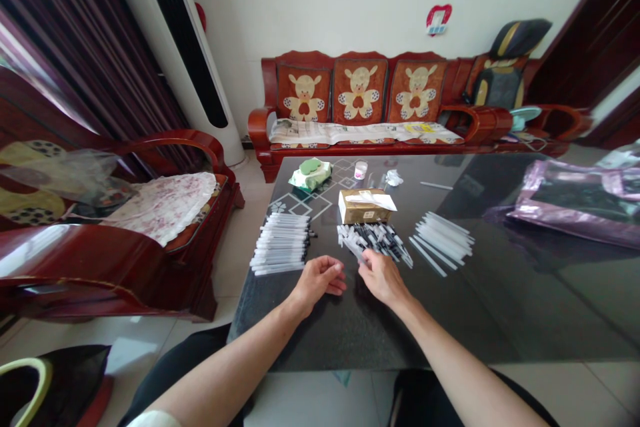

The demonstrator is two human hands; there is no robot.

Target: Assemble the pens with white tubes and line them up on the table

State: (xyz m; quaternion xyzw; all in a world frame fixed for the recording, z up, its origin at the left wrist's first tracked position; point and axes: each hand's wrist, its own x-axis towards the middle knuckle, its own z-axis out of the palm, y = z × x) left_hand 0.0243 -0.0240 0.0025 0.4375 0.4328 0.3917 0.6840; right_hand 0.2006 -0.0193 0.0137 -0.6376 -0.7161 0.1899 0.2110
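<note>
On the dark table [320, 340], my left hand [323, 280] is beside a row of whitish pens [280, 244], fingers loosely curled and apart, with nothing visible in it. My right hand [381, 275] pinches a pale translucent tube [354, 249] that points up and left. Just beyond it lies a pile of short black and white pen parts [383, 239], partly behind the fingers. Clear-white tubes [443, 240] are spread to the right of that pile. A brown cardboard box [365, 207] stands directly behind the pen parts.
A green wipes pack [311, 175], a small white jar [361, 169] and crumpled tissue [394, 177] sit toward the far edge. One thin stick [436, 185] lies apart. A pink plastic bag [575, 203] is at the right. Beyond the table is a wooden sofa [350, 153].
</note>
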